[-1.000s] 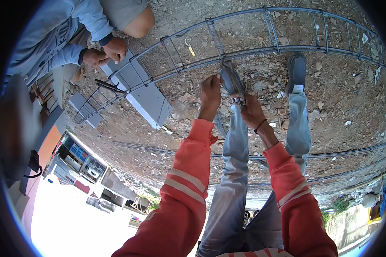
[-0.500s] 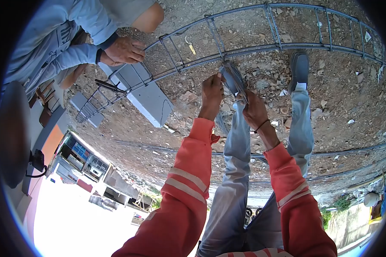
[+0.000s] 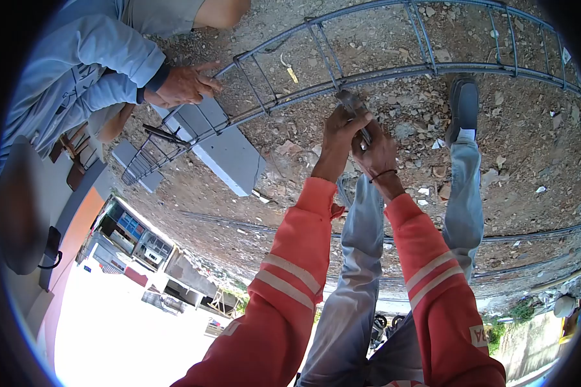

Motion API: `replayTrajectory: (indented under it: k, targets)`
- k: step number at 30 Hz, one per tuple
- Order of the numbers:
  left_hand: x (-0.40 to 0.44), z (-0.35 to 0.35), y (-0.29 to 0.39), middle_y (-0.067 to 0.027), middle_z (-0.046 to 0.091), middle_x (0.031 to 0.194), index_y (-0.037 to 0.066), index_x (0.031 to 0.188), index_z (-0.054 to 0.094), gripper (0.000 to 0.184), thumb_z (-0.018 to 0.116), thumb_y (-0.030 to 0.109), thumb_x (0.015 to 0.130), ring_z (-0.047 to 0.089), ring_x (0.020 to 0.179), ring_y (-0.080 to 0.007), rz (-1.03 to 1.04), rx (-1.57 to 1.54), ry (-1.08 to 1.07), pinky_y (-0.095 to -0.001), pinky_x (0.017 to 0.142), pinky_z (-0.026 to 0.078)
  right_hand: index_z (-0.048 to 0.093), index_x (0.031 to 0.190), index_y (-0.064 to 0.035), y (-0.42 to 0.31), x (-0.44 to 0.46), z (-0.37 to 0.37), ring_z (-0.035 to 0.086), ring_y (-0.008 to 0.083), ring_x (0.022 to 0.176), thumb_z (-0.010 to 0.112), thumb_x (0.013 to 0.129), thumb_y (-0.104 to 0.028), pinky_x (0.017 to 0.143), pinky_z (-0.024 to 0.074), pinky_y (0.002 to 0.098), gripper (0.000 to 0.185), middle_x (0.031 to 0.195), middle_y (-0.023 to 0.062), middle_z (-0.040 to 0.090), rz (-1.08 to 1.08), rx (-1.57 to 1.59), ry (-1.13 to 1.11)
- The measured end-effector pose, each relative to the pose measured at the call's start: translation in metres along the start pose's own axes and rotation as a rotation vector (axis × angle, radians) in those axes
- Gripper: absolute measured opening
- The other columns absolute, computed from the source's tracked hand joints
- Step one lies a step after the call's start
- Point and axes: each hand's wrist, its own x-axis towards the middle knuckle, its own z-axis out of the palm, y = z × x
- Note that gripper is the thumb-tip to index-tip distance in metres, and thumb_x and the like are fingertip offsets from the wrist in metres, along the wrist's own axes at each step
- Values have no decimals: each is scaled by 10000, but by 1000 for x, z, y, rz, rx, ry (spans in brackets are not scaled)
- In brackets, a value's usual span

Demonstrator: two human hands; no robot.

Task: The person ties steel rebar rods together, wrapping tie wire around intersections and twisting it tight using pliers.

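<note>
Both my hands meet at the tool, just below the lower bars of a long rebar cage (image 3: 381, 77). The tool looks like metal pliers (image 3: 353, 102), and its head lies close to a bar. My left hand (image 3: 339, 137) is closed around one side of it, the thumb pointing right. My right hand (image 3: 376, 153) is wrapped round the tool's handles. My fingers partly hide the handles. Whether the jaws touch the bar cannot be made out.
Another person's hands (image 3: 184, 84) are over the cage at the upper left. Grey blocks (image 3: 229, 155) lie beneath the cage's left part. My shoe (image 3: 464, 106) stands on rubble-strewn ground. Long bars (image 3: 529, 237) lie across the ground behind my feet.
My hands have come together, the left one moving right onto the tool. The other person's hands have parted and spread over the cage. The view has shifted slightly.
</note>
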Motion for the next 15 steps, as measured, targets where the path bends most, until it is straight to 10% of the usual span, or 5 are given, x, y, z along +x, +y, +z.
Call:
replayTrajectory:
  k: [5,9,15]
  targets:
    - [23,-6,0,-33,663,927,26,1086,648,349,773,170,795,580,842,-112,90,260,51,-274,734,454,645,975,-84,11,8,30,659,382,659,669,812,-230,587,529,473,220,731,191,667,-41,206,0]
    - [30,-17,20,-47,684,910,3,1080,661,358,784,174,791,644,825,-163,-212,235,-230,-318,800,508,646,922,-12,7,-6,6,641,323,575,752,773,-176,566,516,418,246,699,165,656,-95,227,-111]
    - [25,-1,11,8,515,656,14,1137,663,248,589,166,955,531,630,-157,-264,-264,-487,-370,718,511,578,890,7,6,-15,-50,638,348,623,746,742,-188,624,517,430,298,708,168,619,611,940,-952]
